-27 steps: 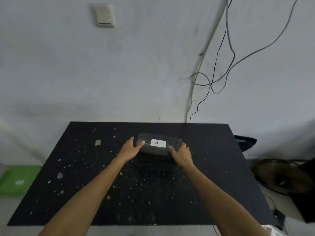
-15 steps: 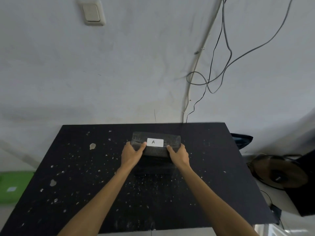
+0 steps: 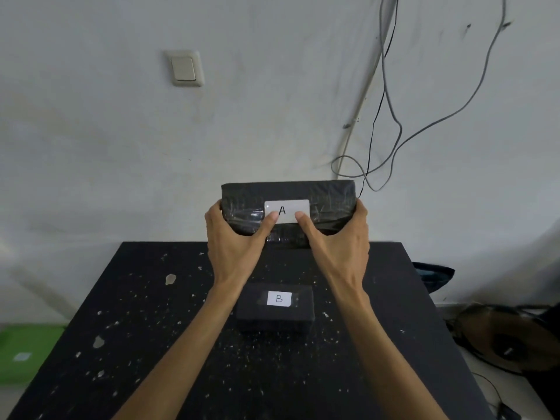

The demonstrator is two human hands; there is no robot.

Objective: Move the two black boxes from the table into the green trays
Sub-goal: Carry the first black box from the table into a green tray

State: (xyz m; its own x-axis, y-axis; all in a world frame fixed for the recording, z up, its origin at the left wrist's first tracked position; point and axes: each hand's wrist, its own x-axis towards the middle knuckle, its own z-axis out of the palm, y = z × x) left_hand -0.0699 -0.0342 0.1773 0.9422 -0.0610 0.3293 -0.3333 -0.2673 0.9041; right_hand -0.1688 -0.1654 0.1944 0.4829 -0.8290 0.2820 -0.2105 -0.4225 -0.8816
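A black plastic-wrapped box with a white label "A" is up in the air above the far edge of the black table. My left hand grips its left end and my right hand grips its right end, thumbs on the front near the label. A second black box with a white label "B" lies flat on the table between my forearms. One green tray sits low to the left of the table, partly cut off by the frame edge.
The table is speckled with pale chips and stands against a grey wall with a light switch and hanging cables. A dark round object and a dark bag lie on the floor to the right.
Both hands have lifted box A off the box beneath it and raised it toward the camera. Box B, hidden under it before, is now uncovered on the table.
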